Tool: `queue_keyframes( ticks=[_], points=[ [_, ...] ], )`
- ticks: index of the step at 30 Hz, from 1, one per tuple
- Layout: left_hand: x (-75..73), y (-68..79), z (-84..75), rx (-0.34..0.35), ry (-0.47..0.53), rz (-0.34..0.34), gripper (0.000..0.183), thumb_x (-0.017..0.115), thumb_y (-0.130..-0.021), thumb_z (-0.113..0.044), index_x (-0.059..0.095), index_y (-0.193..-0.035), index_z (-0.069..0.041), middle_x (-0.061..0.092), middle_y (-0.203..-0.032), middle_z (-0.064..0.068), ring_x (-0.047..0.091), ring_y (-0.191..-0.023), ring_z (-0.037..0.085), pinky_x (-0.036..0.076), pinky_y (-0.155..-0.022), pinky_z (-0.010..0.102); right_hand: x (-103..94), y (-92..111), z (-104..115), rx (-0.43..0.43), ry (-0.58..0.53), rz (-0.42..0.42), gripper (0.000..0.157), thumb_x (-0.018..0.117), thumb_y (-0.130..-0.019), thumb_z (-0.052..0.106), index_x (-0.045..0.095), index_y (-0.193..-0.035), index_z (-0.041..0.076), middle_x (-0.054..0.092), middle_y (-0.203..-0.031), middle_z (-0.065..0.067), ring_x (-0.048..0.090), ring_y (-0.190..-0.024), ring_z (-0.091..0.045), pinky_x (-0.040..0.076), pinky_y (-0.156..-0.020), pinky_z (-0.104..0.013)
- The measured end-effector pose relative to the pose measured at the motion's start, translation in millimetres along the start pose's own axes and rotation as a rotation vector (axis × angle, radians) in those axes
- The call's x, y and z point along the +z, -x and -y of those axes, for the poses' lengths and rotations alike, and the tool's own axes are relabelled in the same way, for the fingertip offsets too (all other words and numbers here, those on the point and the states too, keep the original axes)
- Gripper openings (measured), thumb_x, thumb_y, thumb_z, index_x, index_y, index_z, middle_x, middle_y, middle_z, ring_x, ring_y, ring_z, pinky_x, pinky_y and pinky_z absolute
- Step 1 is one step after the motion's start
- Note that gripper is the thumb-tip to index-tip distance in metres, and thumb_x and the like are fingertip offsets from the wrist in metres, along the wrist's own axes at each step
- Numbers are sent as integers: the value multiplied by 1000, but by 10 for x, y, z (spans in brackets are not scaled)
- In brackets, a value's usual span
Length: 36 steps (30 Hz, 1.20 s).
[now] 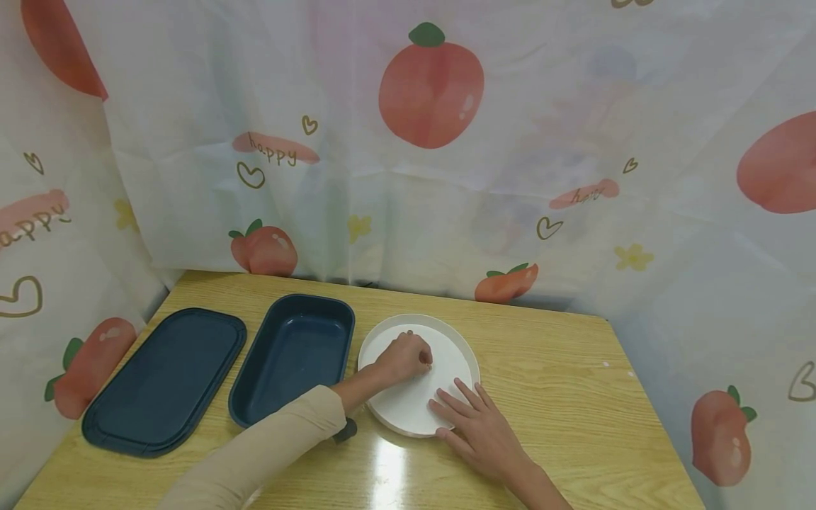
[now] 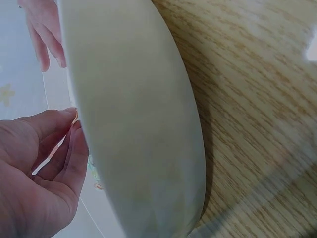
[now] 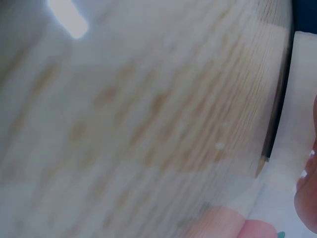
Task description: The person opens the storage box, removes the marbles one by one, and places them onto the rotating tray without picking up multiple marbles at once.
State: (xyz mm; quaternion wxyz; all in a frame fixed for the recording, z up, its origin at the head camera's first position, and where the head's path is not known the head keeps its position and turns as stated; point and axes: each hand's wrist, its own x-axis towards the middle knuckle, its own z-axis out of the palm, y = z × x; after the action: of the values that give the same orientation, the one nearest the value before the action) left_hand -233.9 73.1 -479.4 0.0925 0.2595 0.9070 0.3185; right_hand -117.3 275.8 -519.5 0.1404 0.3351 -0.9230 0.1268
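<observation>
Now both hands are on the white plate.

Left hand sits curled on the plate's middle, fingertips pinched together as if on something small I can't make out. Right hand lies flat, fingers spread, pressing the near rim just to its left. The plate rests on the bench, with a blue tub and lid beyond the left arm.

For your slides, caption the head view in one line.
Left hand curled on a white round tray, right hand flat on its rim, beside two navy trays.
</observation>
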Motion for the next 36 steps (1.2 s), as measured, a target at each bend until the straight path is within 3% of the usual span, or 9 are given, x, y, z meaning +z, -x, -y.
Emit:
queue_keyframes(
  ticks=[7, 14, 20, 29, 32, 36],
  points=[
    [-3, 3, -25, 16, -59, 4, 6, 78, -84, -3, 78, -85, -9, 70, -78, -3, 65, -80, 13, 36, -110, 37, 5, 4, -11, -4, 8, 4, 43, 57, -99, 47, 65, -135, 26, 58, -140, 4, 41, -140, -29, 29, -109, -58],
    [24, -2, -57, -1, -151, -3, 5, 78, -86, -7, 77, -83, -10, 71, -82, -3, 70, -96, 24, 52, -91, 37, 17, 8, -16, -3, 6, -3, 43, 57, -99, 48, 65, -135, 26, 58, -141, 4, 41, -140, -29, 28, -109, -57],
    [34, 2, -81, -4, -176, -8, 7, 77, -87, -6, 77, -81, -10, 73, -83, -1, 67, -108, 32, 56, -81, 34, 24, 13, -21, 1, 10, 0, 43, 57, -99, 48, 65, -135, 26, 58, -141, 5, 40, -140, -28, 26, -111, -54],
    [-2, 22, -107, -2, -168, -12, 3, 78, -86, -7, 77, -84, -8, 73, -85, 0, 66, -111, 33, 56, -82, 36, 25, 15, -28, 0, 2, 0, 43, 57, -99, 47, 65, -136, 26, 58, -141, 5, 39, -141, -28, 26, -111, -55],
    [-28, 32, -105, -20, -124, -15, 6, 80, -85, -10, 77, -88, -6, 72, -87, 2, 67, -104, 28, 55, -73, 30, 20, 15, -22, 3, 5, 2, 43, 57, -99, 48, 65, -136, 26, 58, -141, 5, 39, -141, -27, 26, -111, -55],
    [-103, 64, -107, -21, -45, -37, 12, 81, -84, -8, 77, -94, -2, 70, -88, 4, 64, -77, 14, 51, -63, 24, 2, 14, -8, 11, 8, 11, 44, 57, -99, 47, 65, -136, 26, 58, -141, 5, 40, -141, -27, 28, -111, -55]
  ],
)
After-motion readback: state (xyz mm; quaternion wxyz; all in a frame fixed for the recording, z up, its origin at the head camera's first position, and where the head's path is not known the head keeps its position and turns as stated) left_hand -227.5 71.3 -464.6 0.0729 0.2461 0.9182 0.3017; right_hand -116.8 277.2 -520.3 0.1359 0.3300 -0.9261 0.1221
